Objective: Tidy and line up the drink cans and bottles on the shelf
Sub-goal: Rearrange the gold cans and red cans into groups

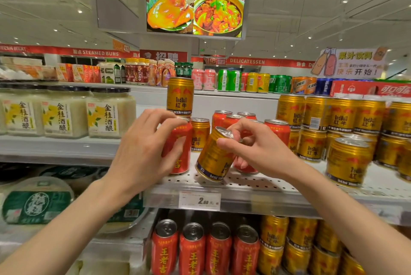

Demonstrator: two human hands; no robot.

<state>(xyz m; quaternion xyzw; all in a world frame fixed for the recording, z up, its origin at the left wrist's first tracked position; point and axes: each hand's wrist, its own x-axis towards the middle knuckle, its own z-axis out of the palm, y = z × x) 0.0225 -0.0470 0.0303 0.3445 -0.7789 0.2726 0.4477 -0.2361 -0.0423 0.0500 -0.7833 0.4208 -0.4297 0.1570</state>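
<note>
- Nearest me, my right hand [255, 148] pinches the rim of a tilted gold ribbed metal can [213, 157], top leaning right, base on the white perforated shelf [255, 182].
- Just left of it, my left hand [142, 152] wraps an upright red metal can [178, 148].
- I judge there's open shelf in front, edge close.

Tilted gold can [213, 159] beside red can [178, 145]

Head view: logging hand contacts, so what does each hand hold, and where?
Right hand pinches the tilted gold can by its top rim. Left hand grips the red can around its upper side.
</note>
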